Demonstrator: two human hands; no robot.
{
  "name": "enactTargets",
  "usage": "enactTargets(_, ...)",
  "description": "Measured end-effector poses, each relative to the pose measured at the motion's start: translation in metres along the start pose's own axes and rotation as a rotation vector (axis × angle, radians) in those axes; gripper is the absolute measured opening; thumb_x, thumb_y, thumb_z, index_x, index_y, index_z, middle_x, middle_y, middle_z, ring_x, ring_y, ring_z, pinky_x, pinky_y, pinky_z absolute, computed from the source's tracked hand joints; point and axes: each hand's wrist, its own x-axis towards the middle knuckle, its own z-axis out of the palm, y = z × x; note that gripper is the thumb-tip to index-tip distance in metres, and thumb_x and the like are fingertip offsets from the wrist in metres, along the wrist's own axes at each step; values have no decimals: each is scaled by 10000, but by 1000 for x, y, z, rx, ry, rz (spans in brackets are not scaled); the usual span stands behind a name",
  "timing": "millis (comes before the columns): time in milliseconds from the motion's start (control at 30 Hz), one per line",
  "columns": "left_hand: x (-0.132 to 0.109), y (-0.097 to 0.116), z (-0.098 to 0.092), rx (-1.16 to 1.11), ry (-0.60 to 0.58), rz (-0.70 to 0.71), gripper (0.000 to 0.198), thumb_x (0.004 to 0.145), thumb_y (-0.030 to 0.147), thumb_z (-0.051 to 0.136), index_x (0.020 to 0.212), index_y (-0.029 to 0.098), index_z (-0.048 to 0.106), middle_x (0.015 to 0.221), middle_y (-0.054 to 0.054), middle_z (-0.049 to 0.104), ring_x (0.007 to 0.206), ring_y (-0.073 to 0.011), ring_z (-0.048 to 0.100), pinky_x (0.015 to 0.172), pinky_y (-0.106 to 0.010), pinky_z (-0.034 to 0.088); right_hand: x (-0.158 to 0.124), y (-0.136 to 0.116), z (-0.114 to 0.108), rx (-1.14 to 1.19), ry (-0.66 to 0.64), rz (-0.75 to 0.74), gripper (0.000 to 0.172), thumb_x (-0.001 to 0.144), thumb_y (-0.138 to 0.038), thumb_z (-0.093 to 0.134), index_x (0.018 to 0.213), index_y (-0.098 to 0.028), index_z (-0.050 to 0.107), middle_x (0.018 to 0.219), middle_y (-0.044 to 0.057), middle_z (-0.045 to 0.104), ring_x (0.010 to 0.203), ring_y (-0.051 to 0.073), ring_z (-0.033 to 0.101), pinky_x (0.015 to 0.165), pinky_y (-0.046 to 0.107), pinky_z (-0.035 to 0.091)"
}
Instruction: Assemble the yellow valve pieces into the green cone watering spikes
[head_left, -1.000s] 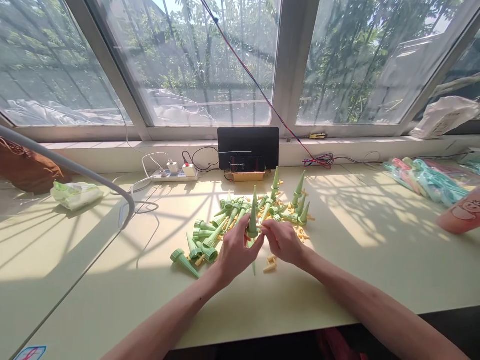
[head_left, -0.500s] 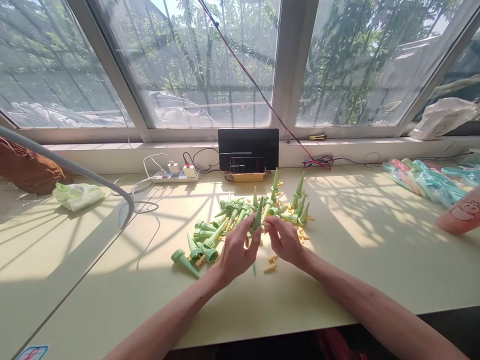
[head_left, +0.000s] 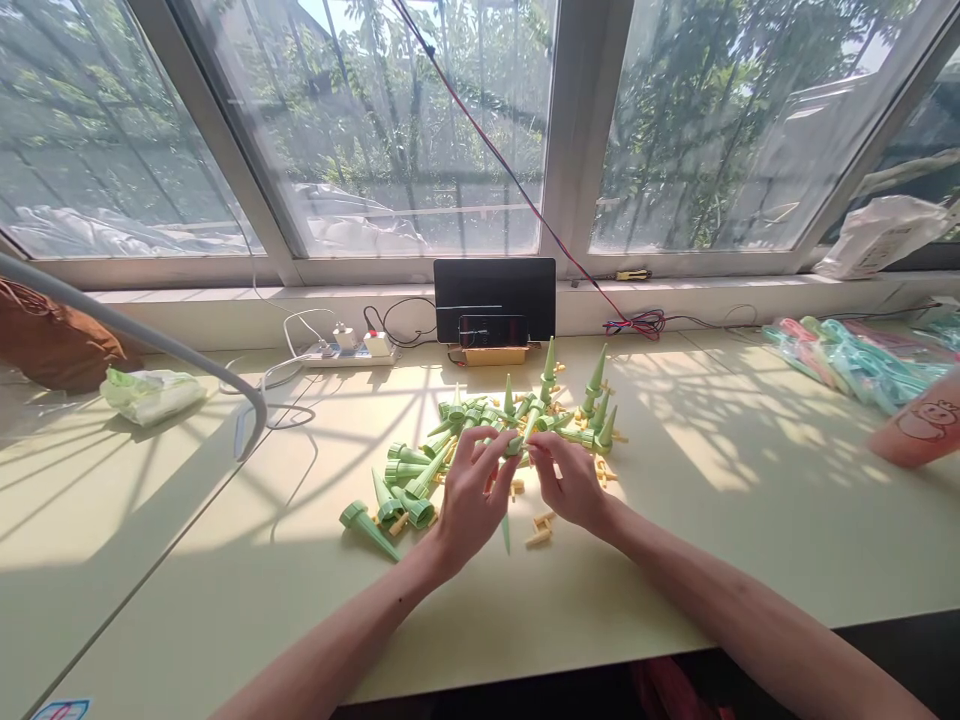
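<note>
- From the head camera, we are looking down at two bare hands meeting over a sunlit tabletop [head_left: 787,510].
- Our left hand [head_left: 474,490] is pinching a green spike [head_left: 514,446] between thumb and fingers, holding it just on the near side of a pile of similar spikes [head_left: 427,470].
- Our right hand [head_left: 566,478] is pressing thumb and fingertips together beside it; with the tips so small, we are not able to tell whether they are gripping anything.
- Loose yellow fittings [head_left: 538,537] are lying below, between the forearms.
- We are judging the spike light, stiff and probably smooth plastic, its slim point being the weaker end; we are favouring a hold around its wider end.
- Behind the pile, a phone [head_left: 493,330] is standing before a dark panel [head_left: 495,282].
</note>
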Motion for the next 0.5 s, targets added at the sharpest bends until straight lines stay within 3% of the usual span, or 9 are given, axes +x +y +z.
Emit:
enactTargets(300,0,0,0,-42,34,-20,287,897,138,595,1160,243,643,888,-12,521,603,-55,531,508,-193,435,-3,-1,1,24,21,15,120,929,-125,473,1016,-185,530,671,-2,626,499,102,549,469,209,408)
enactTargets(500,-1,-4,0,-62,36,-10,334,892,117,591,1185,269,644,872,-5,514,617,-58,531,519,-194,434,-7,0,3,51,26,54,88,957,-182,463,1011,-197,532,614,-33,577,472,101,526,455,212,415)
